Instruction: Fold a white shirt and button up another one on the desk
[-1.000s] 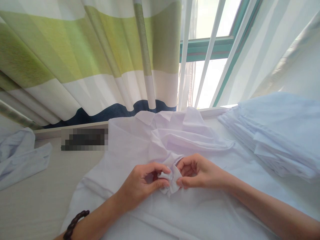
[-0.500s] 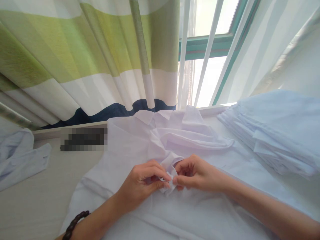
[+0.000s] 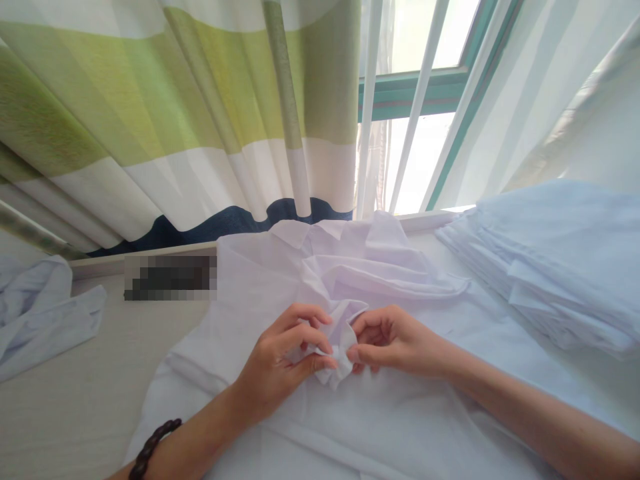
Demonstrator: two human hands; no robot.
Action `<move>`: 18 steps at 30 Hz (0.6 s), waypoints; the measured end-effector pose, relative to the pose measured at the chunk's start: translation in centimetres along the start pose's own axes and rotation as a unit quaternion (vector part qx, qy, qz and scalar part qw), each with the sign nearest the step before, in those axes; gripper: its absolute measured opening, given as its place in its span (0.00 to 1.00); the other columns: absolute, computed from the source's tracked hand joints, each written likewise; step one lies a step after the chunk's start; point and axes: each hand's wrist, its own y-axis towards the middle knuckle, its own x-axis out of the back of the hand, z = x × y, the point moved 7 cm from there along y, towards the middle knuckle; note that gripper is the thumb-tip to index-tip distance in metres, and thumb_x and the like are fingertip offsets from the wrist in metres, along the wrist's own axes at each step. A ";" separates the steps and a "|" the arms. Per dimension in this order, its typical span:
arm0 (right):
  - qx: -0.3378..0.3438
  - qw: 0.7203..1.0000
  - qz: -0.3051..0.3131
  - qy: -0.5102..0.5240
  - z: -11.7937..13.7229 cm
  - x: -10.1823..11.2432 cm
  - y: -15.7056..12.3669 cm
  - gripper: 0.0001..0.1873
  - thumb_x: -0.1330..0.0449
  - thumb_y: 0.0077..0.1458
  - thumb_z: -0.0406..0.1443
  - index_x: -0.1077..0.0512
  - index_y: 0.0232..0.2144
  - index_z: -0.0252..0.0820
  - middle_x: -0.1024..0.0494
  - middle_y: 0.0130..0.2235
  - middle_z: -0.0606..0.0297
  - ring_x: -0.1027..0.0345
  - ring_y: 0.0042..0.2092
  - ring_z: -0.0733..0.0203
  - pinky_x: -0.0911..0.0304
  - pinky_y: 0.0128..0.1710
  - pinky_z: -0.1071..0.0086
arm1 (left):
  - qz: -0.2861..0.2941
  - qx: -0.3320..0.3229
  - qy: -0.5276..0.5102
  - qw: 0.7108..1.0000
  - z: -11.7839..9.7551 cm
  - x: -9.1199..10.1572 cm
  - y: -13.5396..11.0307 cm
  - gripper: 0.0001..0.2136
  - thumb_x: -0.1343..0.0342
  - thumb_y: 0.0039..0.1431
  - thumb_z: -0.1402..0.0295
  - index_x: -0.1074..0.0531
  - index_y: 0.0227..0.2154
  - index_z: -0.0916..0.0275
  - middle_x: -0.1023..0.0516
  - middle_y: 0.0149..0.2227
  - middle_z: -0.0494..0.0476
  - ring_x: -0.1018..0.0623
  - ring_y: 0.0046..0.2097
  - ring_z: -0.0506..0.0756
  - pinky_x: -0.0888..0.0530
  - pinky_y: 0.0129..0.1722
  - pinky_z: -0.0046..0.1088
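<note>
A white collared shirt (image 3: 250, 287) lies spread over the table, its collar toward the window. Near its middle, the front edge is bunched up between both hands. My left hand (image 3: 290, 353) pinches the cloth between thumb and fingers, with the index finger lifted a little. Opposite it, my right hand (image 3: 385, 340) grips the same raised fold between thumb and curled fingers. Whether a button sits in the fold cannot be made out. A dark beaded bracelet (image 3: 153, 447) circles my left wrist.
A stack of folded white cloth (image 3: 550, 267) stands on the right. Crumpled white cloth (image 3: 45, 307) lies at the far left of the pale table (image 3: 65, 413). A pixelated dark item (image 3: 173, 277) rests by the back ledge. Beyond hang a green-and-white curtain (image 3: 200, 100) and window bars (image 3: 420, 100).
My left index finger has lifted off the fold, and the fingers are more spread. Both hands have shifted up slightly, and the held cloth has opened out a little.
</note>
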 end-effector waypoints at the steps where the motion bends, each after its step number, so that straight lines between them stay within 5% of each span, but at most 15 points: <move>1: 0.000 1.000 -0.004 -0.006 0.0 0.0 0.0 0.11 0.31 0.46 0.38 0.28 0.28 0.37 0.22 0.25 0.66 0.32 0.26 0.67 0.39 0.26 0.76 | 0.005 -0.023 -0.007 1.000 -0.4 0.0 0.0 0.04 0.37 0.53 0.74 0.26 0.29 0.63 0.25 0.40 0.55 0.25 0.38 0.49 0.27 0.36 0.21; 5: 0.021 0.998 -0.012 -0.052 0.4 -0.2 -0.1 0.10 0.32 0.46 0.35 0.32 0.24 0.38 0.27 0.23 0.70 0.36 0.25 0.70 0.43 0.24 0.77 | 0.026 -0.083 -0.034 0.996 -1.3 -0.2 0.2 0.03 0.38 0.55 0.75 0.27 0.31 0.63 0.24 0.35 0.54 0.24 0.36 0.50 0.26 0.37 0.24; 11: 0.044 0.996 -0.014 -0.075 1.0 -0.1 -0.2 0.08 0.36 0.48 0.34 0.33 0.25 0.38 0.33 0.22 0.73 0.41 0.24 0.71 0.45 0.24 0.77 | -0.018 -0.100 0.031 0.994 -1.8 0.4 0.1 0.03 0.38 0.55 0.75 0.24 0.32 0.61 0.24 0.39 0.56 0.26 0.37 0.50 0.26 0.37 0.25; 18: 0.022 0.994 -0.021 -0.102 0.5 -0.2 -0.2 0.12 0.40 0.51 0.36 0.40 0.23 0.42 0.30 0.19 0.72 0.37 0.22 0.69 0.45 0.22 0.76 | 0.050 -0.147 -0.047 0.987 -2.7 -0.5 0.1 0.08 0.42 0.58 0.79 0.27 0.38 0.63 0.19 0.35 0.57 0.24 0.35 0.52 0.26 0.36 0.28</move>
